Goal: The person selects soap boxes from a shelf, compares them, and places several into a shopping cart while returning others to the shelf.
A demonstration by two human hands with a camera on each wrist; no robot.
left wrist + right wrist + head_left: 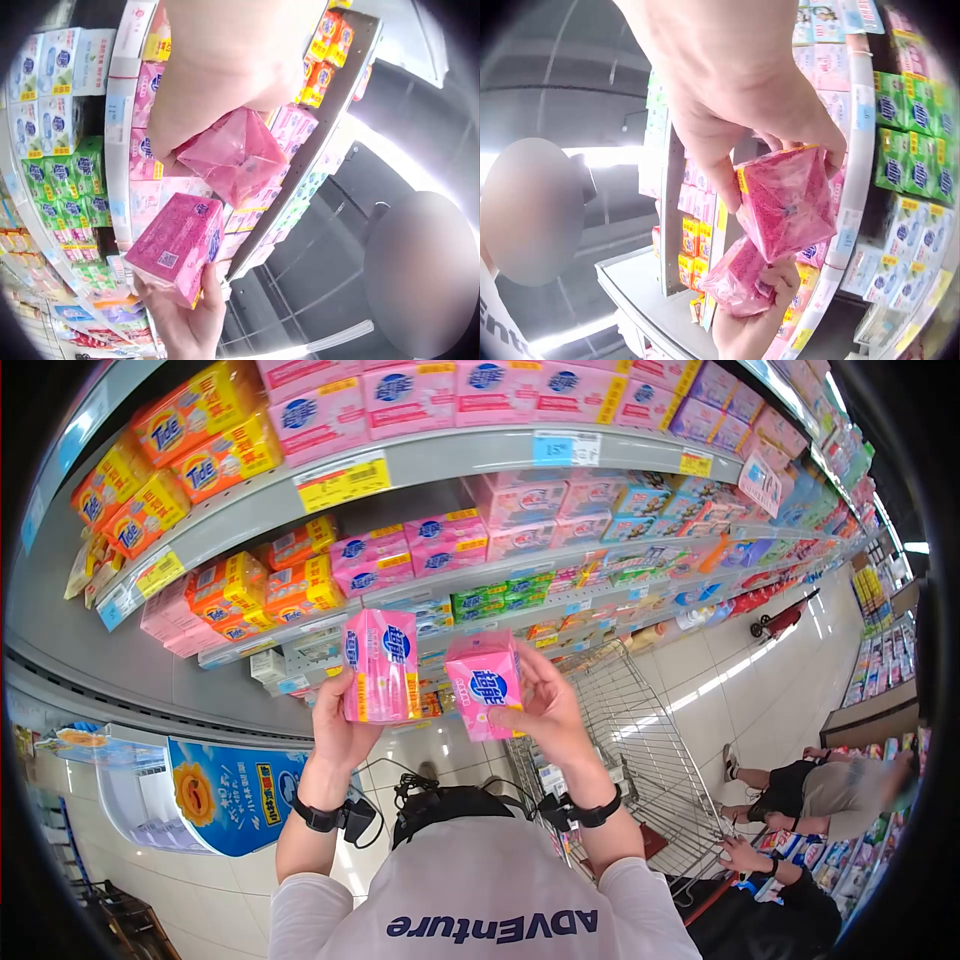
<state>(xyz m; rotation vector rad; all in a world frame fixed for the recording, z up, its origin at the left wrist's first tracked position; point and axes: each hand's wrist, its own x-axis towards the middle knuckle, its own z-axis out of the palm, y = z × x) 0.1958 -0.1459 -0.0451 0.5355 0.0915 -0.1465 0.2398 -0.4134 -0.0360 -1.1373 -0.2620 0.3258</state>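
Observation:
My left hand (340, 722) grips a pink plastic-wrapped soap pack (380, 670) by its side, upright in front of the shelves. Its folded end wrap (238, 154) faces the left wrist view. In my right hand (552, 705) is a second pink soap pack (478, 705), held between the thumb across its front and the fingers behind. Both packs bear a round blue logo and a yellow strip. A small gap parts them in the head view. From the right wrist, the right-hand pack (789, 206) overlaps the left-hand pack (735, 289).
Shelves (440, 450) ahead carry matching pink packs (400, 405) and orange Tide packs (215, 450). A wire shopping cart (640, 750) stands at my right, with another person's hand (745, 855) at its handle. Further right is a person in shorts (800, 795). A blue promotional stand (235, 795) is at left.

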